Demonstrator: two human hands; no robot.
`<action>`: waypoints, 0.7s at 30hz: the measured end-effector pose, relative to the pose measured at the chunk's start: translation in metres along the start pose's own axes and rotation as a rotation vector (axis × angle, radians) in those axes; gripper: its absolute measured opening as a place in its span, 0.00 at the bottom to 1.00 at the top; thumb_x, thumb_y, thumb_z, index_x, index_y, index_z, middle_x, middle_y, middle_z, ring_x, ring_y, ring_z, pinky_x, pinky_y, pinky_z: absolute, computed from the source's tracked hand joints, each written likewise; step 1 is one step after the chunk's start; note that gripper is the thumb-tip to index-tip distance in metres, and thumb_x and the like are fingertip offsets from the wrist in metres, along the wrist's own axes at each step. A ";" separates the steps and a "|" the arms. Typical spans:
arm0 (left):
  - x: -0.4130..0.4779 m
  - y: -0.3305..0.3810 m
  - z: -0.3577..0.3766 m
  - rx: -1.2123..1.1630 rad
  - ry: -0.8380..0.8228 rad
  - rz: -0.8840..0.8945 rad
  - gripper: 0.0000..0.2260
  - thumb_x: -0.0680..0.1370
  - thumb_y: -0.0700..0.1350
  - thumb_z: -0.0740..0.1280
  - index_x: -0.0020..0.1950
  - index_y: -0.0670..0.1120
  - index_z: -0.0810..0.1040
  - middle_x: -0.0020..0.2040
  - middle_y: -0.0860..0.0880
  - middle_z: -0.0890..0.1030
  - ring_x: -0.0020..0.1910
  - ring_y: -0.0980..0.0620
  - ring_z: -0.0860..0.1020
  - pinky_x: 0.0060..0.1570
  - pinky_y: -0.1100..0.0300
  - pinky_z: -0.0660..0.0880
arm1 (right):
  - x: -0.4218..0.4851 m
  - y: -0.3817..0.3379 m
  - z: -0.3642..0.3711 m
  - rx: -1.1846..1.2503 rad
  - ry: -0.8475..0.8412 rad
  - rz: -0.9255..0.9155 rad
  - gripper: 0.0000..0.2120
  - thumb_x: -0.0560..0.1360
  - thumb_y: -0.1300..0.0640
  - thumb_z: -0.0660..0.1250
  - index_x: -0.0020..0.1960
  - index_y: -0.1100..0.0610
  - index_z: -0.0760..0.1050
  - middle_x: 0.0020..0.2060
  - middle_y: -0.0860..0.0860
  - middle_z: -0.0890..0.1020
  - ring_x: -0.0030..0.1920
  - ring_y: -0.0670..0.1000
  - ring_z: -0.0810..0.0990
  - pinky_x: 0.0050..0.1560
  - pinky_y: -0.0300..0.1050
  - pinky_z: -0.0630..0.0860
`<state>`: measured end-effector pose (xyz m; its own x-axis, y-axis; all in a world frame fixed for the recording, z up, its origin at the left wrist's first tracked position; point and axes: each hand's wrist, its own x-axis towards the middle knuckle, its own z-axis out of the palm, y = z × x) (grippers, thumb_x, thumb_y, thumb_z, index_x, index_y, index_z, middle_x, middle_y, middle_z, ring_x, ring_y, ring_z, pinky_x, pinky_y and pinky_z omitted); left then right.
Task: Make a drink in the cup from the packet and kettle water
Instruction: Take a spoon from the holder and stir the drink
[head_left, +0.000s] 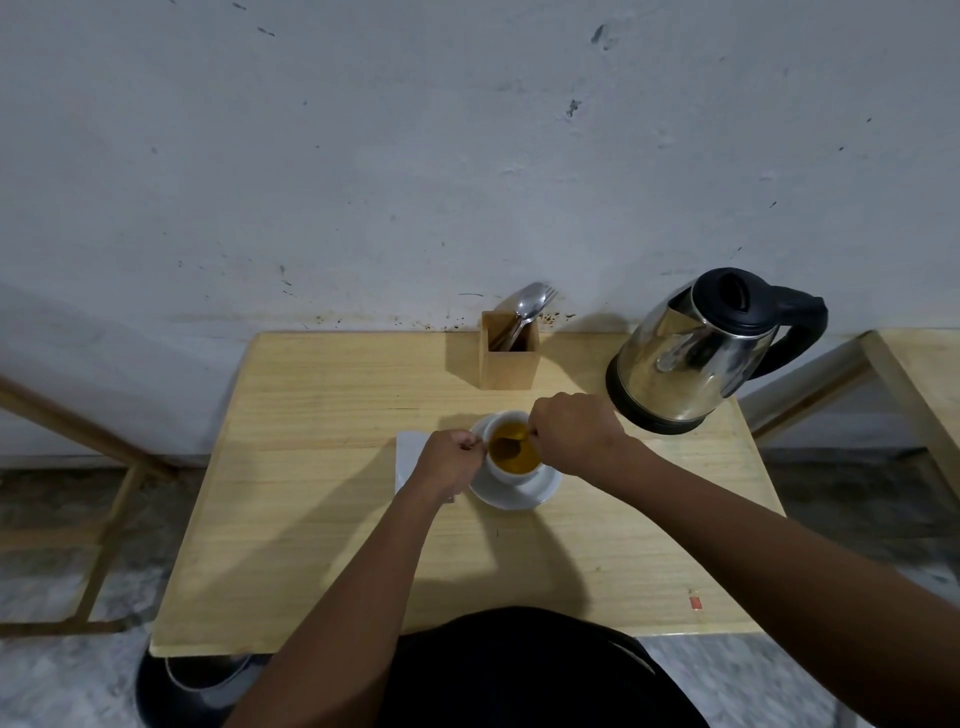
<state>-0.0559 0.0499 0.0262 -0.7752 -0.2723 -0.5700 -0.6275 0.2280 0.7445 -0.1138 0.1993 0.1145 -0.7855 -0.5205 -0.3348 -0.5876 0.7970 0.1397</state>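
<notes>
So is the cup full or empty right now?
Nearly full: amber liquid fills the cup, with a spoon dipped in it.

I count one white cup (514, 448) here, sitting on one saucer (524, 493). One spoon (511, 446) is in the cup. One steel kettle (696, 353) stands on my one wooden table (322, 519). One wooden holder (509, 356) at the back, with what looks like one more spoon and one fork (527, 309) in it, though I can't be sure of the total. One white napkin (410, 454). Two hands: my left (449, 462) and my right (576, 434).
</notes>
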 end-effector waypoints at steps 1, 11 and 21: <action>0.000 -0.001 0.000 0.000 0.000 0.001 0.08 0.78 0.49 0.65 0.48 0.46 0.81 0.40 0.46 0.80 0.26 0.50 0.71 0.28 0.61 0.69 | 0.001 -0.001 0.000 -0.009 0.014 0.007 0.06 0.79 0.54 0.59 0.44 0.55 0.71 0.30 0.48 0.69 0.27 0.48 0.66 0.27 0.41 0.60; 0.000 -0.001 0.000 -0.001 0.007 0.032 0.10 0.78 0.48 0.65 0.52 0.44 0.82 0.44 0.45 0.81 0.29 0.53 0.72 0.29 0.62 0.69 | 0.000 0.009 -0.003 -0.078 0.019 0.013 0.07 0.79 0.58 0.59 0.53 0.57 0.75 0.44 0.51 0.81 0.37 0.52 0.72 0.34 0.44 0.65; -0.002 0.000 -0.001 -0.042 -0.001 -0.010 0.07 0.78 0.47 0.65 0.45 0.47 0.81 0.34 0.49 0.76 0.25 0.52 0.69 0.26 0.62 0.67 | 0.003 0.001 0.005 -0.038 0.059 0.015 0.08 0.79 0.58 0.59 0.50 0.55 0.77 0.36 0.50 0.77 0.34 0.52 0.73 0.31 0.42 0.65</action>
<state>-0.0542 0.0497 0.0271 -0.7689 -0.2732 -0.5781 -0.6318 0.1858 0.7525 -0.1162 0.2001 0.1092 -0.8035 -0.5270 -0.2769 -0.5821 0.7930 0.1798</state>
